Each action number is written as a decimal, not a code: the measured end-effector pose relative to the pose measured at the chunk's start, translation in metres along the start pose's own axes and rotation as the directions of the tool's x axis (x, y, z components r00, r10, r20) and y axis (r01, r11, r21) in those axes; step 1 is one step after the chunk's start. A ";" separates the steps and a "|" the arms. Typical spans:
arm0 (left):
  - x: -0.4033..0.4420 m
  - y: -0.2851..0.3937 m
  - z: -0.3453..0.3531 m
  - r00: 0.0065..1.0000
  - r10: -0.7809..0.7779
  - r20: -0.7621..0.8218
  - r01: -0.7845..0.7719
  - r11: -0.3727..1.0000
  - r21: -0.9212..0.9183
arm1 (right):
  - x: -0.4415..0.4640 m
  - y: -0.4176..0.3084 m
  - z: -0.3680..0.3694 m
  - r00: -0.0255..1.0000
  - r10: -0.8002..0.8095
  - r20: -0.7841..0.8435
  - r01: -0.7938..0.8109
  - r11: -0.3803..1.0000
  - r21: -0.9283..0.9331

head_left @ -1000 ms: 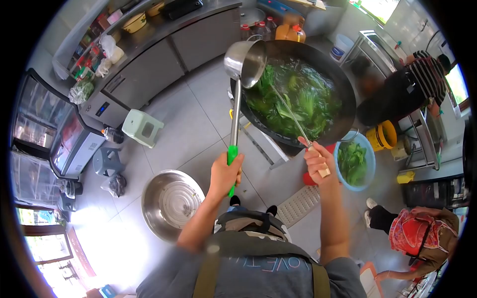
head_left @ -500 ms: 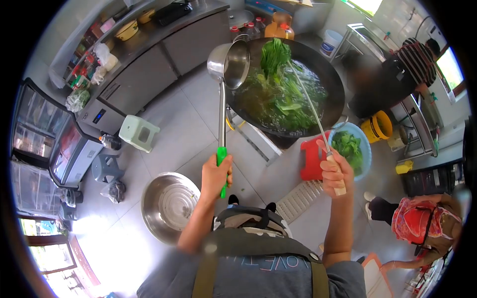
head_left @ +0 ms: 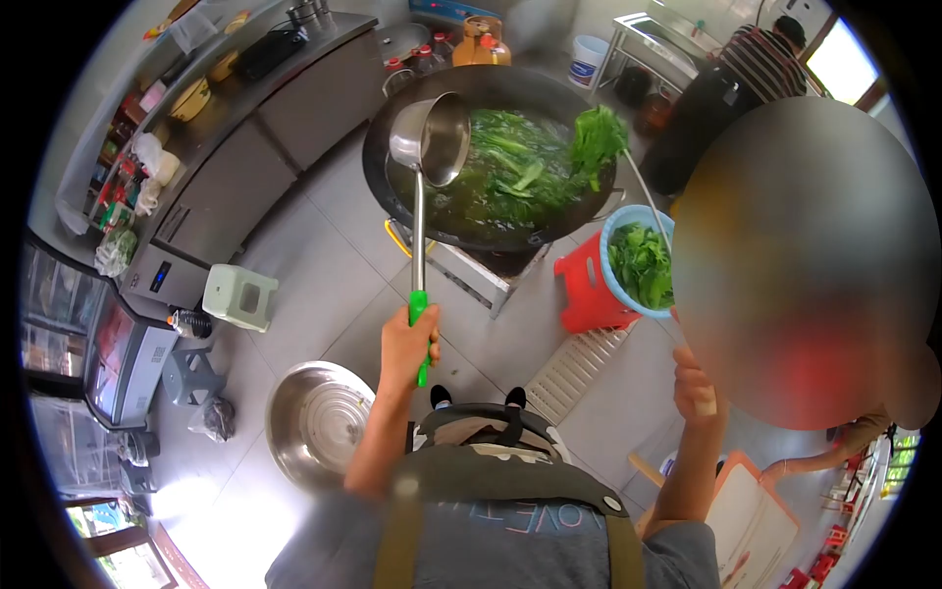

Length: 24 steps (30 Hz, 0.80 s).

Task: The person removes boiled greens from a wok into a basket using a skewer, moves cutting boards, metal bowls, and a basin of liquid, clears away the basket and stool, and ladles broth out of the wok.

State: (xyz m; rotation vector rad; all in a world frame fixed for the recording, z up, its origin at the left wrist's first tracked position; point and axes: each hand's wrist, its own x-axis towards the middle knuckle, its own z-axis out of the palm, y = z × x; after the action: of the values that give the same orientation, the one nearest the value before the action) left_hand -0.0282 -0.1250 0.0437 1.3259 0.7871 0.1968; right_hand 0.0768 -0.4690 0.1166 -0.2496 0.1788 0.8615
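My left hand is closed around the green handle of a big steel ladle, whose bowl hangs over the left part of the wok. Leafy greens lie in liquid in the wok. My right hand is closed on a long-handled metal cooking tool; its grip is mostly hidden by a blurred patch. A clump of wet greens hangs from its end and covers its head, above the wok's right side. Close by, a light blue basin with more greens rests on a red stool.
A wide steel bowl stands on the floor at left, near a pale green stool. A steel counter runs along the left wall. Behind the wok is an orange gas cylinder. Another person bends at the upper right.
My right hand has moved right, carrying the hanging greens from over the wok's middle to its right side. The ladle stays over the wok's left part. A large blurred shape now covers the right side.
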 end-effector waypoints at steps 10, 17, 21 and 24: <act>0.012 -0.011 0.017 0.997 0.069 -0.025 -0.065 0.988 0.143 | -0.069 -0.021 0.002 0.834 -0.471 -0.288 0.190 0.735 -0.651; 0.009 -0.001 0.030 0.999 -0.009 -0.038 0.014 0.991 0.131 | -0.033 -0.051 -0.173 0.639 -0.753 -0.156 -0.582 -0.341 -0.739; 0.010 -0.001 0.031 0.998 0.059 -0.011 -0.056 0.987 0.148 | -0.027 -0.036 -0.203 0.591 -0.793 -0.144 -0.753 -0.479 -0.452; 0.009 -0.003 0.025 0.998 0.061 -0.018 -0.057 0.982 0.178 | -0.032 -0.005 -0.203 0.593 -0.797 0.117 -0.629 -0.549 -0.550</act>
State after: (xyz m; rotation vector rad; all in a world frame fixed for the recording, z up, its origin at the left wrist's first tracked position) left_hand -0.0072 -0.1404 0.0378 1.5185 0.8000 0.1926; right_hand 0.0487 -0.5535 -0.0682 -2.8493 0.0331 -0.1149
